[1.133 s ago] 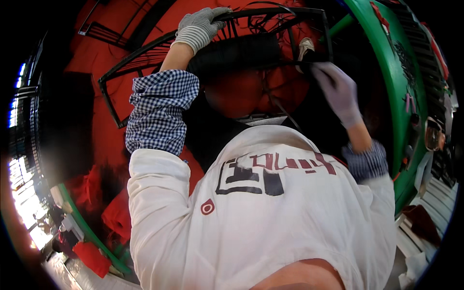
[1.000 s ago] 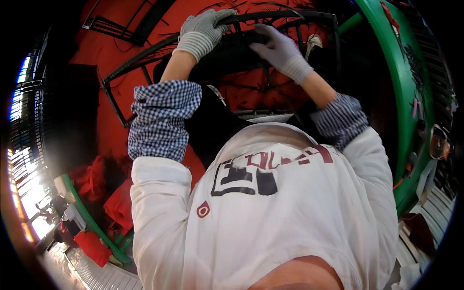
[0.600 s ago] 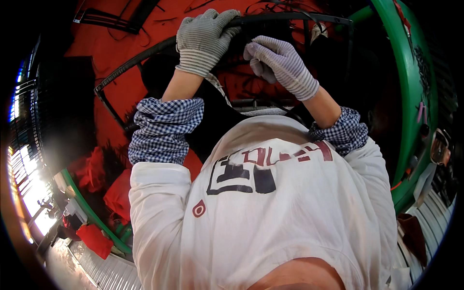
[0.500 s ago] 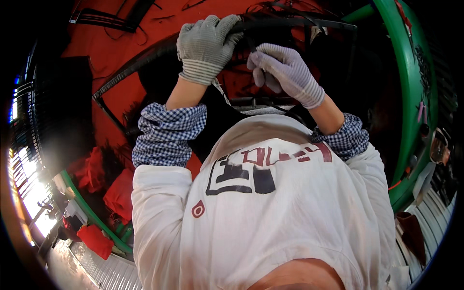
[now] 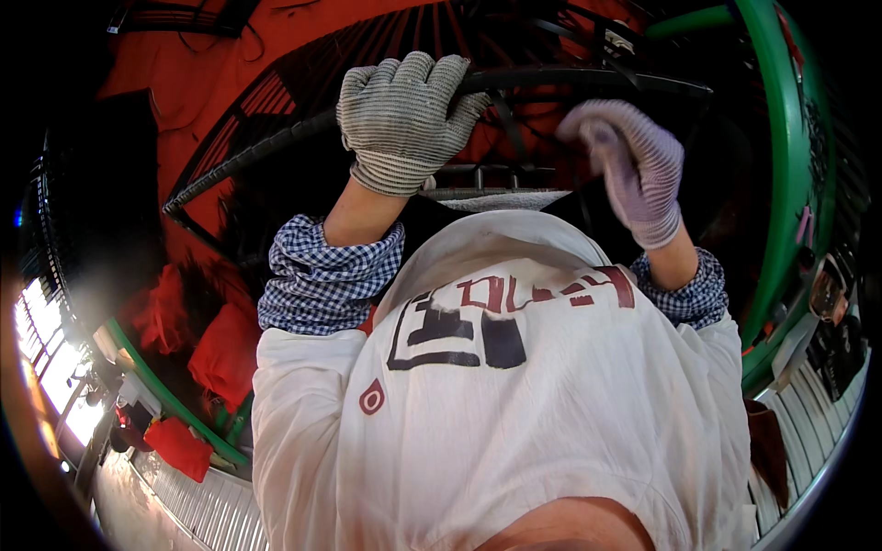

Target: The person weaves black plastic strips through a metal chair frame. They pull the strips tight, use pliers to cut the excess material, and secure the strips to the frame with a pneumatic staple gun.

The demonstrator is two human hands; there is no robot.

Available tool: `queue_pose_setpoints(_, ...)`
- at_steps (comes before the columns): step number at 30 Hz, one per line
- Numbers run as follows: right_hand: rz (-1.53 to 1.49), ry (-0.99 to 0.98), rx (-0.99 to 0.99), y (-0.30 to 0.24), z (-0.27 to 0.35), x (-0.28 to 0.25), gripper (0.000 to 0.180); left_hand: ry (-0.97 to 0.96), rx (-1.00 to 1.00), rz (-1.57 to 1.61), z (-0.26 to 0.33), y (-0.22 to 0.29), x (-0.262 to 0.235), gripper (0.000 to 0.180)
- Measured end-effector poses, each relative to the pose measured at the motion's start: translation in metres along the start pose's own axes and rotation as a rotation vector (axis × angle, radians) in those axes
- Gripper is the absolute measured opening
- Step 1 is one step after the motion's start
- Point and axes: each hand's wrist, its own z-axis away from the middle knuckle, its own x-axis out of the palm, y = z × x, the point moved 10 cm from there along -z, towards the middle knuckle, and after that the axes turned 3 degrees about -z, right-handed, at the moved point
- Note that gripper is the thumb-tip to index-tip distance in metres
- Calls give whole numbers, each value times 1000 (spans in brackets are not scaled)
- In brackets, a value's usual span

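Note:
My left hand (image 5: 404, 124), in a grey ribbed knit glove, is wrapped over a long black bar (image 5: 285, 138). This bar is the near edge of a black frame, and on its left stretch it looks wound with a dark strip. Just right of the left hand, a flat black strip (image 5: 510, 129) hangs from the bar. My right hand (image 5: 638, 170), in a pale purple knit glove, is raised below the bar's right part, apart from it. Its fingers are bent and smeared by motion, so whether they hold anything cannot be seen.
Black slats (image 5: 404, 37) fan out behind the bar over a red surface (image 5: 303, 23). A thick green curved rim (image 5: 781, 119) stands at the right, with small tools along it. At lower left are red cloths (image 5: 225, 354) and a green tube (image 5: 165, 399).
My right hand has moved right and slightly down, away from the strip beside the left hand. The left hand still grips the bar, which sits lower in view, with more slats showing behind.

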Motion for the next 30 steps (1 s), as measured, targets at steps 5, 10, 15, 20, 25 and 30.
queue_pose_setpoints(5, 629, 154, -371, -18, -18, -1, 35, -12, -1, 0, 2, 0, 2, 32)
queue_pose_setpoints(10, 764, 27, -522, -22, -37, 26, 32, 40, 7, 13, 2, 0, 1, 31)
queue_pose_setpoints(15, 665, -111, -556, -33, -48, 39, 22, 78, 6, -14, 3, 1, -2, 32)
queue_pose_setpoints(20, 206, -26, -152, -5, -85, 12, 9, 64, -16, -34, 4, 2, -2, 36)
queue_pose_setpoints(25, 3, -80, 44, 20, -102, 17, 6, 111, -14, 12, 6, -3, 2, 39)
queue_pose_setpoints(30, -34, -162, 336, 46, -105, 23, 14, 192, -84, 96, 11, -6, -7, 40)
